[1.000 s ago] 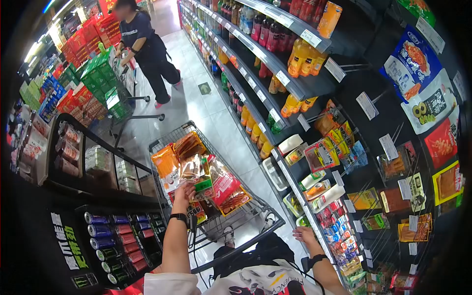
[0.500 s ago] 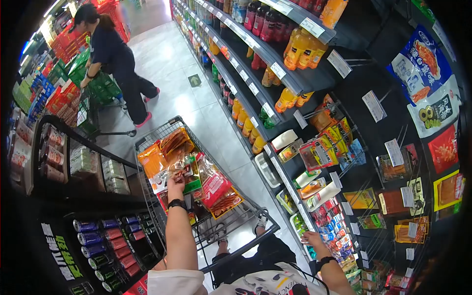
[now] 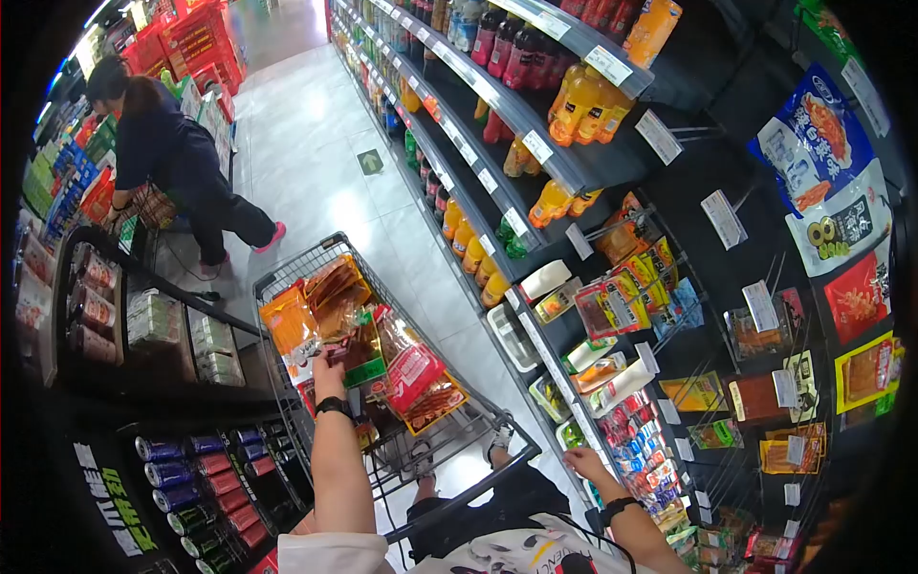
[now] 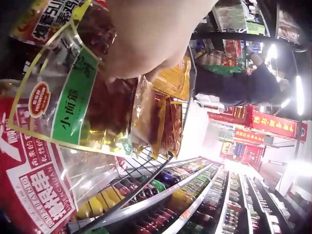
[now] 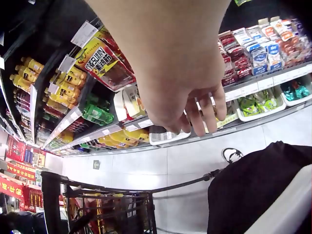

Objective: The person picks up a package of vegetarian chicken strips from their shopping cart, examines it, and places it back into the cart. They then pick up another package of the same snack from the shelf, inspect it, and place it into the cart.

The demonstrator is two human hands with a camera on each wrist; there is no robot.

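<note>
My left hand (image 3: 328,375) reaches down over the shopping cart (image 3: 457,407). It grips the edge of a clear pack with a green label (image 3: 365,371); its fingertips are partly hidden. In the left wrist view the hand (image 4: 146,41) covers one edge of that pack (image 4: 73,105), beside a red and white pack (image 4: 46,190). Orange packs (image 3: 287,318) lie farther forward in the cart. My right hand (image 3: 585,465) hangs beside the lower shelf with nothing in it. The right wrist view shows the hand (image 5: 190,92) with relaxed, slightly bent fingers.
Drink shelves (image 3: 497,105) run along the right, with hanging snack packs (image 3: 612,306) nearer. Cans (image 3: 177,474) stand in a rack at the lower left. A person in dark clothes (image 3: 182,143) is ahead on the left. Pale aisle floor (image 3: 316,163) shows beyond the cart.
The cart, my left hand and the green-labelled pack have shifted left in the head view. The person ahead has moved left and turned away. My right hand stays beside the shelf.
</note>
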